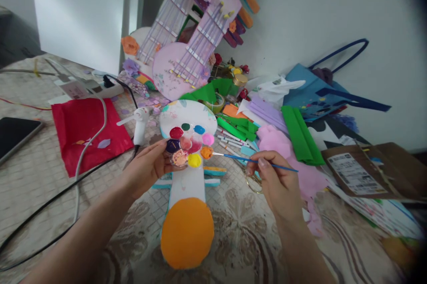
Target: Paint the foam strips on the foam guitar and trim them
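Observation:
My left hand [150, 164] grips a clear paint palette [187, 144] by its left side. Its round wells hold red, green, blue, pink, orange, yellow, dark purple and peach paint. Between the fingers of my right hand [275, 177] is a thin blue paintbrush [247, 159], its tip in the orange well. Under the palette lies a white guitar-shaped cutout [188, 186] with a round orange end [187, 233] toward me. Blue and orange strips stick out at its sides. The palette hides part of the cutout's middle.
Two decorated paper guitars [200, 39] lean at the back. Felt sheets, pens and green tape [216, 102] crowd the right, near a blue bag [310, 90] and a brown parcel [370, 170]. Left are a hot glue gun [140, 126], red cloth [88, 135], cables and a phone [16, 137].

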`<state>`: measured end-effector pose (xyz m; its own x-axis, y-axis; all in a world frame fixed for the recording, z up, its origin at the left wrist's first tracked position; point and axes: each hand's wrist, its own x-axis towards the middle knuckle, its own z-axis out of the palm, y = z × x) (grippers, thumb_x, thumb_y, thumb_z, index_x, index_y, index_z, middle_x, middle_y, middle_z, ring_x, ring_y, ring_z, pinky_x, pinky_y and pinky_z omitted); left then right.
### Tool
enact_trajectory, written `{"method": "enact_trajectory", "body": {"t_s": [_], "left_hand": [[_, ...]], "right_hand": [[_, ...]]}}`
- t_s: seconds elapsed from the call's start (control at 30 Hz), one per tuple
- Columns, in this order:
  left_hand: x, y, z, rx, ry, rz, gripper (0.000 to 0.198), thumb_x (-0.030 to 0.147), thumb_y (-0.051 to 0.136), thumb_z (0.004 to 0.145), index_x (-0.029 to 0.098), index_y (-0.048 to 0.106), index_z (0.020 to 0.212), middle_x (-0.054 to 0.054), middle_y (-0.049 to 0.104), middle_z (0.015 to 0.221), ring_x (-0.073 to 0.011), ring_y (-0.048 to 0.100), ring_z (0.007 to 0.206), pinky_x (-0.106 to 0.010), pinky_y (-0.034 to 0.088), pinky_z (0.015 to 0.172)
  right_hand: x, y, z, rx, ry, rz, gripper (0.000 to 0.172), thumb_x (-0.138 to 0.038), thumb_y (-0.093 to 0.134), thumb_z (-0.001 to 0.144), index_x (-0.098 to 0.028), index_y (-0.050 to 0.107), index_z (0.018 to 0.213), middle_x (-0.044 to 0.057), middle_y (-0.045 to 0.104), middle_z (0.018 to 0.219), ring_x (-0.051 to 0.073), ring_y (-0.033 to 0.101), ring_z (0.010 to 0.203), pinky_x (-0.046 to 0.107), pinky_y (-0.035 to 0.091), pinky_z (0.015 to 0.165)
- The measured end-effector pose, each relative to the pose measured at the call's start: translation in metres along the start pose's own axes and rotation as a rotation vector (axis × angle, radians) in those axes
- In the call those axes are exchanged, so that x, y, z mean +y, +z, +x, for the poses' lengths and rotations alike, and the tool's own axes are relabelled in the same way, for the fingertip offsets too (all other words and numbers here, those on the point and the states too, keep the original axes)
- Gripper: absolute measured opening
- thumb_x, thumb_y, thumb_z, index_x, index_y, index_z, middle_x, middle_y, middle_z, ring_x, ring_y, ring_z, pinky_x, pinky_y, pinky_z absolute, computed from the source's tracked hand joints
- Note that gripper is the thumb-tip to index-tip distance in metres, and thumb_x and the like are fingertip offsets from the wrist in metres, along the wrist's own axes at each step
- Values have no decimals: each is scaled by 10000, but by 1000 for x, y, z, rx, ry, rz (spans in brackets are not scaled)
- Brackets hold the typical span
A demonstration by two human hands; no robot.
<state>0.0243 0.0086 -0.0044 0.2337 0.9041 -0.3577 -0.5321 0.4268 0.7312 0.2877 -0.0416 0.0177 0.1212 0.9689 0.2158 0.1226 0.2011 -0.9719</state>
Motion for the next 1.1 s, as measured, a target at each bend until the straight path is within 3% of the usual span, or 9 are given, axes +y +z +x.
{"method": "enact_trajectory", "body": {"t_s": [0.23,0.47,0.63,0.87,1.1], "left_hand": [[4,-2,2,-6,2,-36,261,139,399,934,110,654,889,-84,733,752,-185,701,653,-345,618,638],[7,-3,3,43,7,-53,316,106,333,952,84,646,913,-107,752,802,-175,715,717,-325,619,683],[7,-6,5,29,4,-51,330,103,321,952,86,647,900,-100,752,779,-170,716,705,-314,617,697],[7,-4,6,47,24,-64,345,103,310,954,83,645,877,-103,751,770,-173,710,676,-326,622,668],[6,-3,5,70,9,-59,327,104,320,952,82,644,916,-106,748,781,-184,711,692,-335,624,650]], "right_hand": [[4,-3,11,44,116,269,114,-324,579,858,-234,635,816,-6,574,669,123,536,613,280,437,591],[45,-19,-9,170,281,411,122,-336,682,766,-225,633,760,-20,524,665,100,466,572,246,396,525],[61,-16,-16,195,296,420,119,-313,708,737,-211,646,738,-14,543,704,98,492,611,230,394,526],[68,-13,-18,181,279,337,113,-318,638,790,-211,649,756,-8,558,628,122,504,577,257,404,525],[70,-13,-18,196,280,314,101,-311,629,796,-215,647,771,-8,574,673,117,518,597,257,413,543]]}}
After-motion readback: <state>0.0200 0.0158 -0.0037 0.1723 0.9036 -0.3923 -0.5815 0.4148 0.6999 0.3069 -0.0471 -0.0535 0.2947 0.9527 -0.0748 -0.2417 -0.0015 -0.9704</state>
